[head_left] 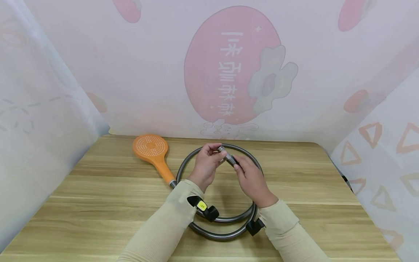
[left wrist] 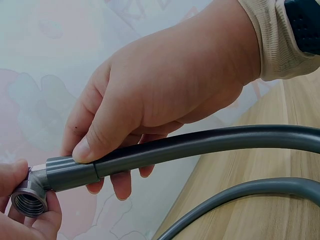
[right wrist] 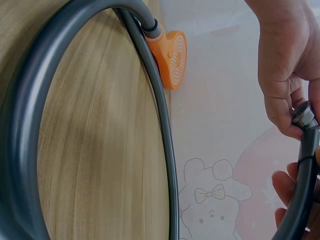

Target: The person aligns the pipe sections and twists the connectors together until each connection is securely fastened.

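A dark grey shower hose [head_left: 222, 237] lies coiled on the table, and one end is raised off it. At that end a silver threaded elbow fitting [left wrist: 31, 197] joins the hose's dark ribbed nut [left wrist: 72, 172]. My left hand [head_left: 205, 163] pinches the elbow between thumb and fingers. My right hand [head_left: 253, 178] grips the hose end, its thumb pressed on the ribbed nut in the left wrist view. An orange shower head [head_left: 151, 147] is attached to the hose's other end and rests face up, left of my hands.
The wooden table [head_left: 311, 189] extends on both sides of the coil. A pale printed curtain [head_left: 147, 65] stands behind it, with similar sheets on the left and right. Black wrist cameras [head_left: 211, 213] sit at my sleeves, above the lower hose loops.
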The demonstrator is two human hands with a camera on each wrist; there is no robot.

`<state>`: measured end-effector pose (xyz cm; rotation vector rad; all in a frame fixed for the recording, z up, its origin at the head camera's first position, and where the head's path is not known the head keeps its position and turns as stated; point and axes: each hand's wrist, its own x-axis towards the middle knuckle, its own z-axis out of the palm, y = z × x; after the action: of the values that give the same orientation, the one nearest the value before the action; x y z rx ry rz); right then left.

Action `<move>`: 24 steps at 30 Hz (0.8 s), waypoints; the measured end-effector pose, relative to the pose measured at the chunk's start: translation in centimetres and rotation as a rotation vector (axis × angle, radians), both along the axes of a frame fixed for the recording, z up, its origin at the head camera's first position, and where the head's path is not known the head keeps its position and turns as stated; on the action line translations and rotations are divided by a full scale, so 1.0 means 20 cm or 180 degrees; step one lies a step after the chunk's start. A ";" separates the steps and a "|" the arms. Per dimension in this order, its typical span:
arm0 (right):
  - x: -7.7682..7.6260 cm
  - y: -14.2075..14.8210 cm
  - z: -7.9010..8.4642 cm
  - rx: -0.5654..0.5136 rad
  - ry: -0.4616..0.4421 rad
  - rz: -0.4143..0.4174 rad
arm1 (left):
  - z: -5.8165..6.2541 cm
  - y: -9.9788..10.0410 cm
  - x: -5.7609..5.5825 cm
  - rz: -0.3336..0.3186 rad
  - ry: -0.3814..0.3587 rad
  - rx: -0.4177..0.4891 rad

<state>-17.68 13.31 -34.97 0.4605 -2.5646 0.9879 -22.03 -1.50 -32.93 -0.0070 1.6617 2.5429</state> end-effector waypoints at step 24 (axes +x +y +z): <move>-0.01 0.01 0.00 -0.0321 -0.0363 0.0112 | -0.01 0.01 -0.01 -0.0048 0.0030 0.0036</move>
<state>-17.89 13.58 -34.90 0.4345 -2.5990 1.1813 -22.19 -1.36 -33.13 0.0184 1.6445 2.5450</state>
